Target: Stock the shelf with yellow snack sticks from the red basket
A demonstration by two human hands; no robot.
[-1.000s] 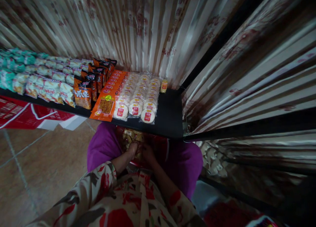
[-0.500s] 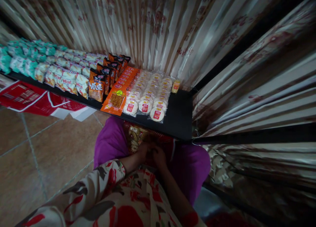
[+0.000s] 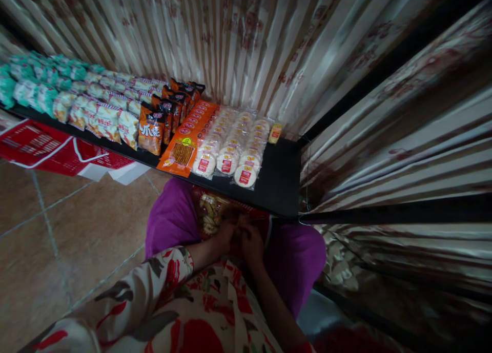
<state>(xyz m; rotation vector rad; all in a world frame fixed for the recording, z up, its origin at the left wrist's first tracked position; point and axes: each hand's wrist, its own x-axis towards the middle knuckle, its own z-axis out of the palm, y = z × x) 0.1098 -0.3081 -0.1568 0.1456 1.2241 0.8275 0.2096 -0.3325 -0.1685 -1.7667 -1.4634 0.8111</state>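
My left hand [image 3: 226,232] and my right hand [image 3: 251,240] are close together between my knees, just below the front edge of the black shelf [image 3: 280,173]. Their fingers are bent inward and meet near the top of a dark red area. Shadow hides whatever is between them. Beside my left hand lies a shiny see-through package [image 3: 210,209] with pale, twisted pieces inside. On the shelf above are rows of round white wrapped crackers [image 3: 246,175] and a flat orange snack packet [image 3: 180,156]. One small yellow packet [image 3: 274,133] lies at the right end of the rows.
Orange-and-black bags [image 3: 150,131], white snack bags [image 3: 107,121] and green packets [image 3: 46,98] line the shelf leftward. A red carton [image 3: 42,145] is beneath it. Black frame bars [image 3: 369,213] and a patterned curtain [image 3: 238,50] bound the right and back.
Both hands have shifted slightly, with the right fingers rising a little near the left ones. The packets on the shelf keep their places.
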